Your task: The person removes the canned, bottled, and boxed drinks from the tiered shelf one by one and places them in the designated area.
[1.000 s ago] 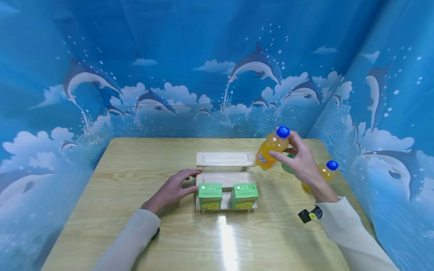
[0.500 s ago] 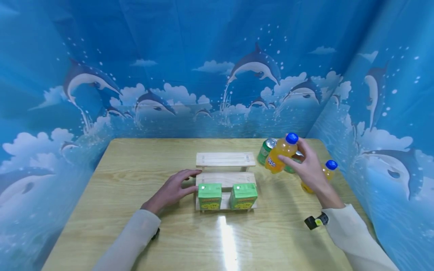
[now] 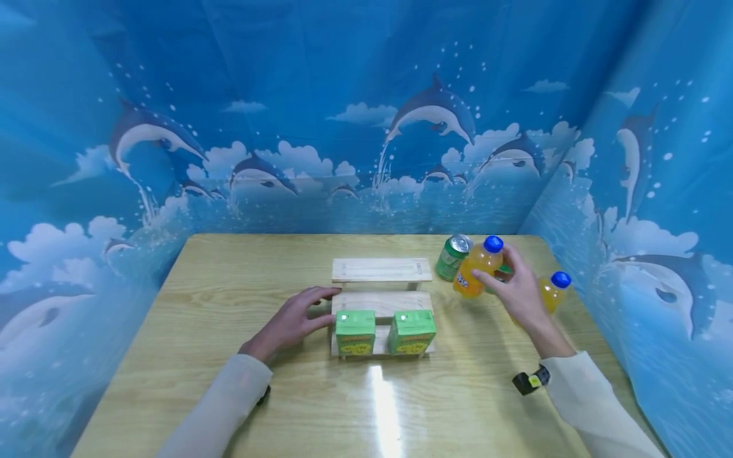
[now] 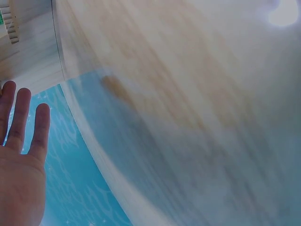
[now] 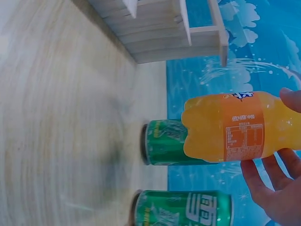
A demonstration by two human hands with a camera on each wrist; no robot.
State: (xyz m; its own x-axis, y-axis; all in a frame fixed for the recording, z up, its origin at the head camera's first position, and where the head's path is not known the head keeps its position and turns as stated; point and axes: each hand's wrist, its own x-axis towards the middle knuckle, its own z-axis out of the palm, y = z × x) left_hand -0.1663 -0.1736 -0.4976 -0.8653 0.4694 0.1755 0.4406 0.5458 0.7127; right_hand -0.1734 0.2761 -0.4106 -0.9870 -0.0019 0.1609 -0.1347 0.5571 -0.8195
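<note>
In the head view my right hand [image 3: 518,292] holds an orange soda bottle [image 3: 472,280] with a blue cap between thumb and fingers. The right wrist view shows this bottle's [image 5: 207,129] base above the tabletop, in front of a green can [image 5: 162,141]. My left hand [image 3: 291,319] touches the left side of a stepped wooden rack [image 3: 380,270] with thumb and fingertips. Its fingers [image 4: 41,127] look straight in the left wrist view. Two green drink cartons, a left carton [image 3: 355,332] and a right carton [image 3: 412,332], stand on the rack's lowest step.
A green soda can [image 3: 452,257] stands right of the rack. A second can [image 5: 183,209] shows in the right wrist view, mostly hidden by my hand in the head view. Another orange bottle [image 3: 553,291] stands farther right. Dolphin-printed curtains [image 3: 366,127] surround the wooden table [image 3: 240,267].
My right hand has carried the bottle rightward from beside the rack's top, then lowered it. The green can behind it has come into sight. My left hand has stayed in place.
</note>
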